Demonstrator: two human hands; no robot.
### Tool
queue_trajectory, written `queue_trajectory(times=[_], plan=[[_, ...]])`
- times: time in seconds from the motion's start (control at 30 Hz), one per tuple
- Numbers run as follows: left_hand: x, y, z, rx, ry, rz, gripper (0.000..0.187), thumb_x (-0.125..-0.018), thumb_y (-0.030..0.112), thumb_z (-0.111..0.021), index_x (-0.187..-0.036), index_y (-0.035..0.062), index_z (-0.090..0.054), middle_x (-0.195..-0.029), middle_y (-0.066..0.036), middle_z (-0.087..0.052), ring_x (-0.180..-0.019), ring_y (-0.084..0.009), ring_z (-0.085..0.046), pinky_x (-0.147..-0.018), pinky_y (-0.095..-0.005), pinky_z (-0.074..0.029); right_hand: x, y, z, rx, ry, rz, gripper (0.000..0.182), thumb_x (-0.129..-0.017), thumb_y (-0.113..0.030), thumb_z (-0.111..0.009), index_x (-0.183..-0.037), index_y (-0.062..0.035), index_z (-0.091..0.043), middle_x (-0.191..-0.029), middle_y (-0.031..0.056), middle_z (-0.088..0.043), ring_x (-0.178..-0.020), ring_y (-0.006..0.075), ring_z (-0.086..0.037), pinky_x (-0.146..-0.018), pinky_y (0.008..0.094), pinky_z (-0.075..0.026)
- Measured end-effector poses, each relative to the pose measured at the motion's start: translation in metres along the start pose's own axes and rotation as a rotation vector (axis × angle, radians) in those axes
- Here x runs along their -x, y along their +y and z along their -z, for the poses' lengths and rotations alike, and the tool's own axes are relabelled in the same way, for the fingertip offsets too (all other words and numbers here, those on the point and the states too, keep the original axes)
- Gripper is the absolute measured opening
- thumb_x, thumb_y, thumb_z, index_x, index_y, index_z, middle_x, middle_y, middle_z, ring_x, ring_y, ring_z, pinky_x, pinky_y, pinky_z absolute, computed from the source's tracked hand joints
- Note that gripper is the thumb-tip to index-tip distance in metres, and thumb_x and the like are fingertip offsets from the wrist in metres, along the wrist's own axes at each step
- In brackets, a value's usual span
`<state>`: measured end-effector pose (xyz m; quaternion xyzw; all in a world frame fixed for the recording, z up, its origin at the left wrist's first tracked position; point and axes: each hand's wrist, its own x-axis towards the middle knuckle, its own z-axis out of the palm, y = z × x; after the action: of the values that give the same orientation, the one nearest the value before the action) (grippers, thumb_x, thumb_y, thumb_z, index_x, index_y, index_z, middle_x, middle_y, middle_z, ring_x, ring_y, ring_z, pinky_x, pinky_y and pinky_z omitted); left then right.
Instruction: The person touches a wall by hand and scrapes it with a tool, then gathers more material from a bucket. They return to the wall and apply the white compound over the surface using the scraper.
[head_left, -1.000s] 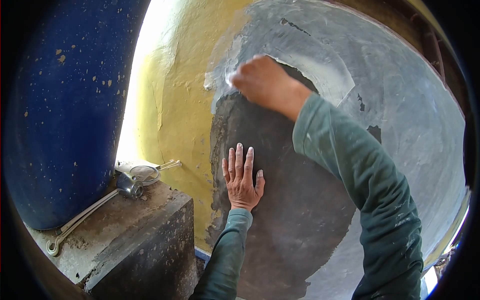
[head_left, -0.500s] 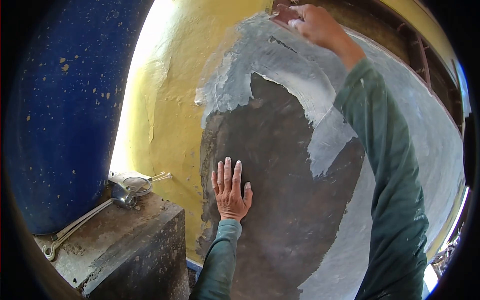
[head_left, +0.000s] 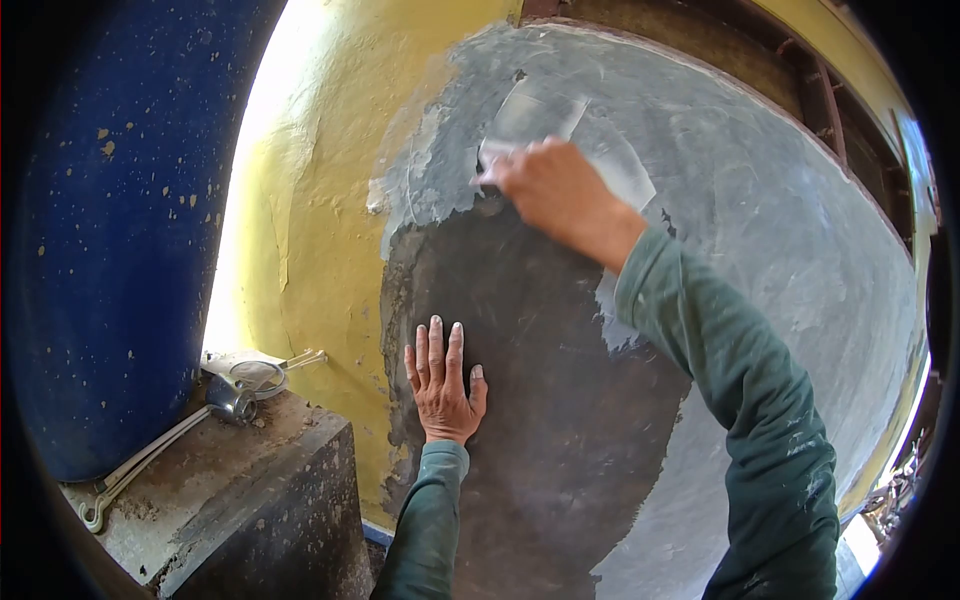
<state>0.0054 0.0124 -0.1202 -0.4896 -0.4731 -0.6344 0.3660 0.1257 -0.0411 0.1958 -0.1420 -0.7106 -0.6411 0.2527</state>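
My left hand [head_left: 446,395] lies flat on the dark bare patch [head_left: 540,430] of the wall, fingers stretched upward and thumb out to the side. Higher up, my right hand [head_left: 572,195] is closed around a flat putty scraper [head_left: 490,160], blurred by motion and partly hidden by the fingers. The scraper is at the wall, near the upper edge of the dark patch. Grey putty [head_left: 760,220] coats the wall above and to the right of that patch. A lighter, wet-looking streak [head_left: 535,115] runs just above my right hand.
Yellow paint [head_left: 320,200] covers the wall at left. A large blue drum [head_left: 120,240] stands beside a concrete block [head_left: 290,480]. On the block lie a shiny metal fitting [head_left: 232,400] and pale rods [head_left: 150,465]. A reddish-brown frame [head_left: 830,110] borders an opening at upper right.
My right hand has swept the scraper down and to the left from the top of the wall. Putty now covers more of the dark patch's upper part. My left hand stays flat on the wall.
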Motion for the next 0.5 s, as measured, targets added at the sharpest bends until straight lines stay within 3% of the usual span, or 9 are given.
queue_trajectory(times=[0.07, 0.13, 0.2, 0.27, 0.33, 0.5], plan=[[-0.001, 0.001, 0.001, -0.011, -0.007, -0.004, 0.064, -0.102, 0.032, -0.049, -0.161, 0.0096, -0.042, -0.170, -0.016, -0.034, -0.159, -0.0377, -0.026, -0.130, -0.0554, -0.013, -0.001, 0.002, 0.011, -0.112, 0.011, 0.059, 0.016, -0.096, -0.018, -0.062, -0.096, -0.0077, -0.074, -0.089, 0.0130, -0.075, -0.081, 0.0320, -0.075, -0.077, 0.0484, -0.059], [-0.002, 0.000, 0.002, -0.017, -0.003, -0.010, 0.063, -0.102, 0.032, -0.049, -0.161, 0.0095, -0.042, -0.170, -0.016, -0.034, -0.159, -0.0376, -0.026, -0.130, -0.0554, -0.013, -0.003, 0.021, 0.024, -0.212, -0.035, -0.148, 0.020, -0.096, -0.023, -0.063, -0.104, -0.0093, -0.075, -0.091, 0.0163, -0.075, -0.085, 0.0359, -0.074, -0.078, 0.0491, -0.059], [-0.002, 0.001, 0.001, -0.015, -0.003, -0.011, 0.063, -0.102, 0.032, -0.048, -0.161, 0.0094, -0.041, -0.170, -0.016, -0.034, -0.159, -0.0376, -0.025, -0.130, -0.0555, -0.013, -0.015, 0.074, 0.031, -0.253, 0.065, -0.306, 0.025, -0.095, -0.024, -0.063, -0.112, -0.0117, -0.076, -0.094, 0.0192, -0.076, -0.089, 0.0396, -0.074, -0.080, 0.0505, -0.059], [-0.001, 0.000, 0.001, -0.016, -0.007, -0.010, 0.063, -0.102, 0.032, -0.048, -0.161, 0.0093, -0.041, -0.170, -0.016, -0.034, -0.159, -0.0377, -0.025, -0.130, -0.0555, -0.013, -0.027, 0.120, 0.056, -0.198, 0.030, -0.544, 0.026, -0.093, -0.019, -0.061, -0.114, -0.0111, -0.076, -0.099, 0.0202, -0.077, -0.095, 0.0404, -0.074, -0.084, 0.0524, -0.059], [-0.001, 0.001, 0.001, -0.028, -0.006, -0.010, 0.063, -0.103, 0.033, -0.048, -0.161, 0.0090, -0.041, -0.170, -0.017, -0.033, -0.159, -0.0380, -0.025, -0.130, -0.0556, -0.013, -0.025, 0.168, 0.044, -0.051, 0.155, -0.577, 0.025, -0.094, -0.021, -0.061, -0.111, -0.0110, -0.077, -0.102, 0.0198, -0.077, -0.098, 0.0400, -0.074, -0.087, 0.0540, -0.058], [-0.002, 0.001, 0.001, -0.030, -0.007, -0.013, 0.063, -0.103, 0.033, -0.048, -0.161, 0.0087, -0.041, -0.170, -0.017, -0.033, -0.159, -0.0381, -0.025, -0.130, -0.0555, -0.013, -0.028, 0.174, 0.025, 0.012, 0.076, -0.555, 0.026, -0.094, -0.019, -0.062, -0.114, -0.0121, -0.077, -0.103, 0.0205, -0.077, -0.098, 0.0393, -0.074, -0.088, 0.0541, -0.058]])
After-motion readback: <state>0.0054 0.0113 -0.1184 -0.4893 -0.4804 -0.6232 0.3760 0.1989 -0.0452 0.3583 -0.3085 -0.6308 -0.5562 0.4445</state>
